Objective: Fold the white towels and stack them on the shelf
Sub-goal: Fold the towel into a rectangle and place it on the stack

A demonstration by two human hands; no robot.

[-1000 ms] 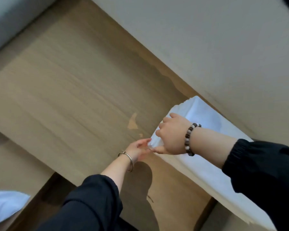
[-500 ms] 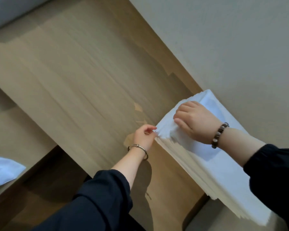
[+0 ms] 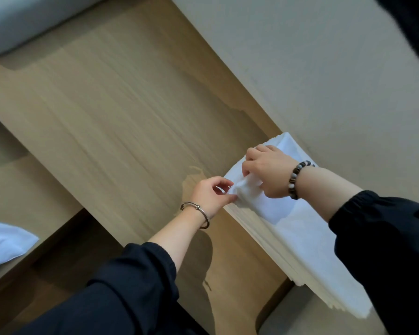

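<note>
Wood shelf, beige wall, left hand, right hand apparently pinching towels

Counting 2 hands: left hand, right hand. 1 towel stack sitting on 1 shelf. 1 loose white cloth lying apart. 2 wristbands: bangle, bead bracelet.

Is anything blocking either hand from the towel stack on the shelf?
Nothing visible does. The left hand and right hand both pinch a corner of the towel stack, which lies on the wooden shelf.
</note>
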